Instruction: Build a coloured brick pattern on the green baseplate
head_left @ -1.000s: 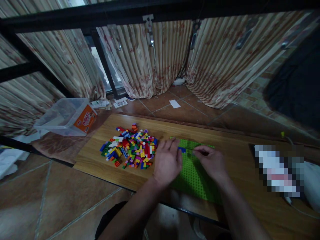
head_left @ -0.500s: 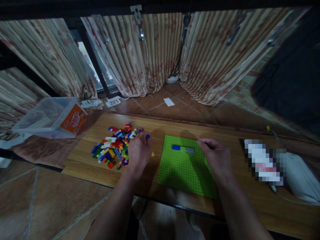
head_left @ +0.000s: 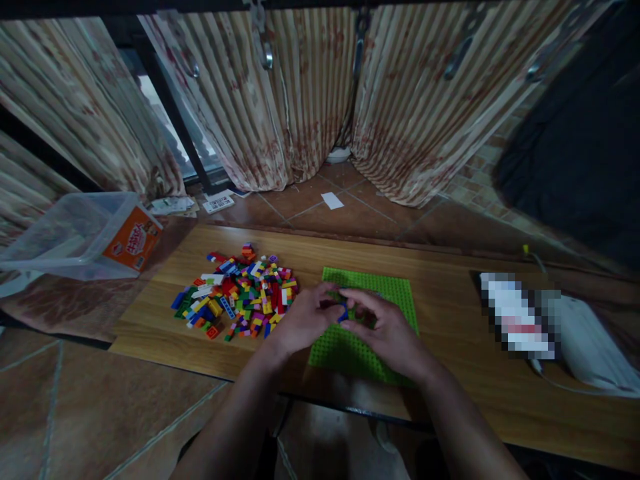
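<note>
Over the green baseplate [head_left: 397, 287], both of my hands meet around a small blue brick [head_left: 343, 312]. My left hand [head_left: 311, 319] pinches the brick at its fingertips, from the left side. From the right comes my right hand [head_left: 387, 328], its thumb and forefinger curved and apart, with the thumb tip close to the brick. Whether it touches the brick I cannot tell. The bricks seen on the plate earlier are hidden behind my fingers. Left of the plate lies a heap of mixed coloured bricks [head_left: 250, 293].
The wooden table [head_left: 450, 333] carries a white device [head_left: 590, 347] with a cable and a blurred-out item [head_left: 517, 317] at the right. Beyond its left end stands a clear plastic box [head_left: 75, 233] with an orange label. Striped curtains [head_left: 310, 100] hang behind.
My left hand has moved right, from the brick heap to the baseplate, with a blue brick. My right hand has moved left to meet it and its fingers have parted. The view has shifted slightly.
</note>
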A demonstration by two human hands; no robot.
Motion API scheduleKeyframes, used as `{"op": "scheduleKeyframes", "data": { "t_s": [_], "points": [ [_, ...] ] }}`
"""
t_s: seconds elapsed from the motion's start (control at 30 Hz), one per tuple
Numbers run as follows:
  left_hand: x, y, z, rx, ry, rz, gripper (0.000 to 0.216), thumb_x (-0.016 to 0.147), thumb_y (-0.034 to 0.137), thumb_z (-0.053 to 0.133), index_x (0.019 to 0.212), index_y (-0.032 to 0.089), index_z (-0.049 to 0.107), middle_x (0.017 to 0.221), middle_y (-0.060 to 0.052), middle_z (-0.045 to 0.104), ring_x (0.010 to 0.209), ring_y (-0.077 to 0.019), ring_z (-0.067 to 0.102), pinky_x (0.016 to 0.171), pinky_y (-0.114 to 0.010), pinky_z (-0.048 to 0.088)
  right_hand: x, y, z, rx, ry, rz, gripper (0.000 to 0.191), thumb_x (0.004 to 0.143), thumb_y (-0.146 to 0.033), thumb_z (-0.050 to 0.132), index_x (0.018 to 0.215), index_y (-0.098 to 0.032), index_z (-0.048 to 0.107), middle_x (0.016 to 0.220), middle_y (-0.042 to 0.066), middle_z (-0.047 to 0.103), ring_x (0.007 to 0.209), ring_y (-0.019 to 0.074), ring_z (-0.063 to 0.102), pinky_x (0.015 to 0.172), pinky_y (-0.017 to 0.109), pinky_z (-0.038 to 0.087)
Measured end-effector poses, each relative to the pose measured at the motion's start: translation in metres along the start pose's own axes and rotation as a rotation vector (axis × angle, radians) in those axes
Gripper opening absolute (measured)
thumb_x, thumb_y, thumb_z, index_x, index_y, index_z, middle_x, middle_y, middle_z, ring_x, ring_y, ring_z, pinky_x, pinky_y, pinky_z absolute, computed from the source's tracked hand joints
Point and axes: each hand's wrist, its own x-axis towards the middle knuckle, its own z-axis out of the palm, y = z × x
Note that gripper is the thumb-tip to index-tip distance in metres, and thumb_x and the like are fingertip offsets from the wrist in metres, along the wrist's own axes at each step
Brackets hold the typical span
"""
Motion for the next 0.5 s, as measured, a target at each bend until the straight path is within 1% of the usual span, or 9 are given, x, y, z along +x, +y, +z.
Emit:
{"op": "scheduleKeyframes", "data": {
  "t_s": [0.07, 0.13, 0.2, 0.27, 0.37, 0.43, 0.5],
  "points": [
    [0.0, -0.003, 0.0, 0.054, -0.022, -0.027, 0.045, 0.082, 0.021, 0.063, 0.125, 0.011, 0.06, 0.098, -0.009, 0.075, 0.086, -0.0195, 0.069, 0.073, -0.027, 0.052, -0.002, 0.001, -0.001, -0.043, -0.041, -0.016, 0.035, 0.084, -0.023, 0.067, 0.119, -0.026, 0.066, 0.094, 0.001, 0.065, 0.086, 0.0161, 0.061, 0.078, 0.031, 0.048],
    [0.0, -0.005, 0.0, 0.107, -0.01, -0.056, 0.051, 0.082, 0.023, 0.063, 0.131, 0.01, 0.055, 0.098, -0.011, 0.075, 0.086, -0.0208, 0.07, 0.072, -0.028, 0.052, -0.003, 0.003, -0.001, -0.077, -0.063, -0.018, 0.031, 0.084, -0.021, 0.067, 0.115, -0.025, 0.067, 0.091, 0.001, 0.064, 0.083, 0.0156, 0.06, 0.077, 0.03, 0.048],
    [0.0, -0.006, 0.0, 0.136, -0.009, -0.054, 0.051, 0.083, 0.024, 0.062, 0.132, 0.01, 0.054, 0.1, -0.012, 0.075, 0.087, -0.0218, 0.07, 0.073, -0.029, 0.053, -0.002, 0.004, -0.001, -0.103, -0.069, -0.017, 0.03, 0.084, -0.019, 0.067, 0.113, -0.025, 0.067, 0.09, 0.0, 0.063, 0.082, 0.0154, 0.06, 0.075, 0.03, 0.047],
    [0.001, -0.007, -0.001, 0.165, 0.008, -0.033, 0.049, 0.083, 0.024, 0.061, 0.13, 0.01, 0.056, 0.101, -0.012, 0.075, 0.089, -0.0221, 0.07, 0.074, -0.029, 0.053, -0.001, 0.005, 0.0, -0.141, -0.044, -0.014, 0.027, 0.084, -0.019, 0.066, 0.111, -0.024, 0.067, 0.09, 0.001, 0.063, 0.082, 0.0159, 0.06, 0.074, 0.03, 0.047],
    [0.004, -0.009, -0.003, 0.274, 0.124, 0.005, 0.041, 0.084, 0.022, 0.058, 0.124, 0.01, 0.06, 0.101, -0.012, 0.074, 0.094, -0.0223, 0.07, 0.079, -0.03, 0.054, 0.002, 0.007, 0.001, -0.24, 0.038, 0.006, 0.027, 0.084, -0.019, 0.067, 0.11, -0.022, 0.067, 0.091, 0.002, 0.063, 0.086, 0.0183, 0.061, 0.076, 0.031, 0.048],
    [0.005, -0.01, -0.004, 0.332, 0.201, 0.025, 0.037, 0.085, 0.019, 0.055, 0.12, 0.012, 0.062, 0.1, -0.011, 0.074, 0.094, -0.0215, 0.07, 0.08, -0.029, 0.054, 0.004, 0.01, 0.003, -0.313, 0.077, 0.023, 0.026, 0.084, -0.021, 0.067, 0.11, -0.021, 0.068, 0.093, 0.004, 0.064, 0.088, 0.0196, 0.061, 0.078, 0.033, 0.048],
    [0.006, -0.011, -0.005, 0.349, 0.225, 0.036, 0.036, 0.086, 0.016, 0.052, 0.12, 0.013, 0.062, 0.099, -0.011, 0.074, 0.091, -0.0205, 0.071, 0.079, -0.029, 0.055, 0.006, 0.012, 0.006, -0.373, 0.085, 0.032, 0.026, 0.084, -0.022, 0.066, 0.11, -0.02, 0.068, 0.095, 0.005, 0.065, 0.088, 0.0204, 0.062, 0.079, 0.034, 0.048]
  ]
}}
